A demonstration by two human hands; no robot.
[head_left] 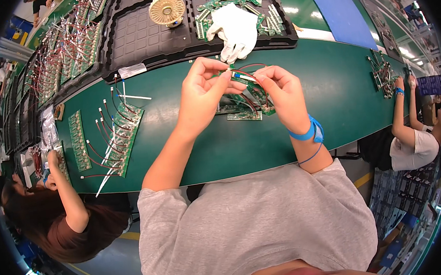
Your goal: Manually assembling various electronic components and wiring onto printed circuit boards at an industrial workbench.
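Observation:
Over the middle of the green table, my left hand [203,90] pinches the end of a small green circuit board by its thumb and fingertips. Facing it, my right hand [285,93] has thumb and forefinger closed on a white flat cable [246,77] with a blue end, which spans the gap between the hands. A red wire arches just above the cable. Below my fingers, more green circuit boards [244,116] with dark and red wires lie on the table, partly hidden by my hands. A blue band circles my right wrist.
Black trays [142,41] at the back hold a small fan [167,11], loose boards and a white glove [236,29]. Wired board panels [128,139] lie left on the table [182,168]; more fill trays at far left. People work at both sides. A blue mat [339,11] is back right.

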